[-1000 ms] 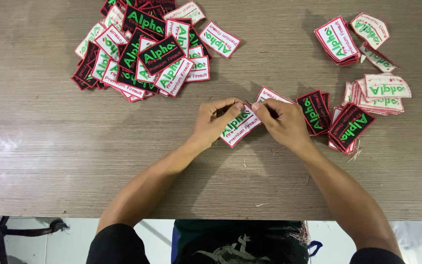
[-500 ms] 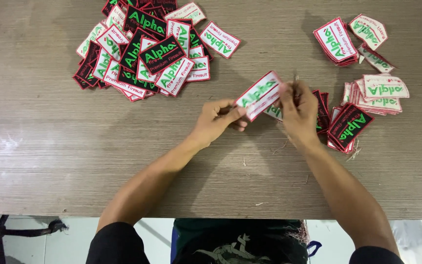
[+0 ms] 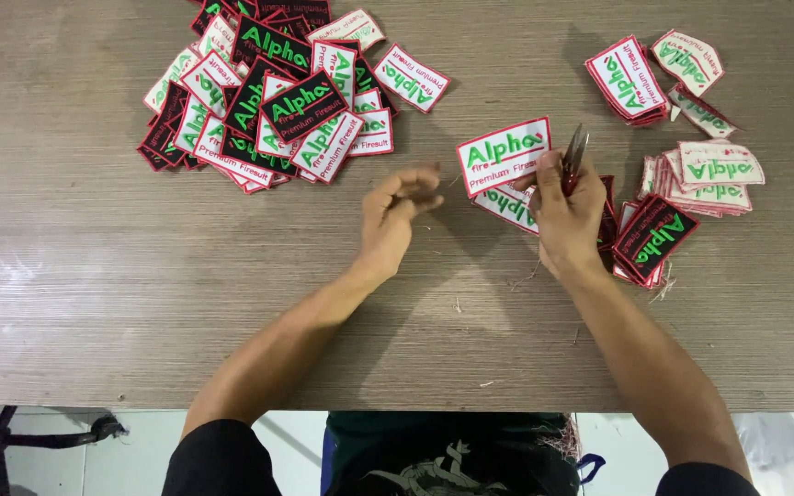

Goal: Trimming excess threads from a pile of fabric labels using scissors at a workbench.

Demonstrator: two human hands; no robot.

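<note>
the right hand [image 3: 570, 213] holds a white patch [image 3: 504, 154] up above the desk [image 3: 94, 276], its fingers pinched on the patch's right edge, and the same hand also carries a small pair of snips [image 3: 574, 152] pointing upward beside that edge. the patch looks light, thin and slightly stiff, an embroidered cloth rectangle with a red border; it should flex but not flop, and a pinch at an edge or corner seems enough to carry it. the left hand [image 3: 402, 207] hovers just left of it, fingers loosely curled and holding nothing, not touching the patch. both forearms reach in from the near edge. a heap of patches [image 3: 268, 101] lies far left, sorted stacks [image 3: 682, 184] lie right, and loose threads [image 3: 530, 274] dot the desk.
</note>
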